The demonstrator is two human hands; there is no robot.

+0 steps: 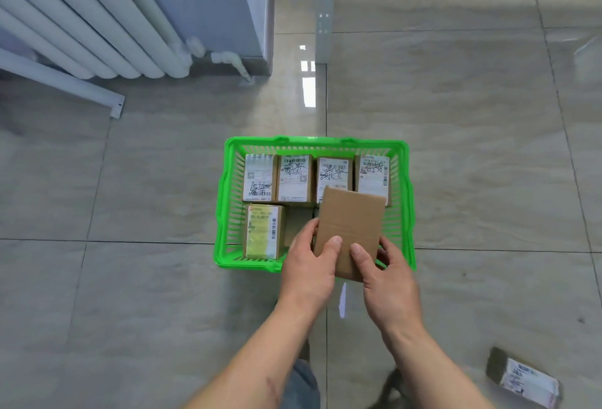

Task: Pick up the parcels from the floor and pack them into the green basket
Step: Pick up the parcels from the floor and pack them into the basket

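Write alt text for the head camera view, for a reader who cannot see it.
Both hands, left hand and right hand, hold a plain brown parcel above a green basket on a tiled floor. Five labelled parcels already lie inside the basket. One more parcel lies on the floor at the lower right.

Five parcels point(294, 177) in the basket point(228, 200); one parcel point(521, 379) on the floor right.

Basket: green slotted plastic basket point(403, 200), on floor, holding five labelled cardboard parcels point(294, 178).
Held parcel: plain brown cardboard box point(353, 223), tilted above basket.
Floor parcel: labelled cardboard box point(521, 377), lower right, well apart.
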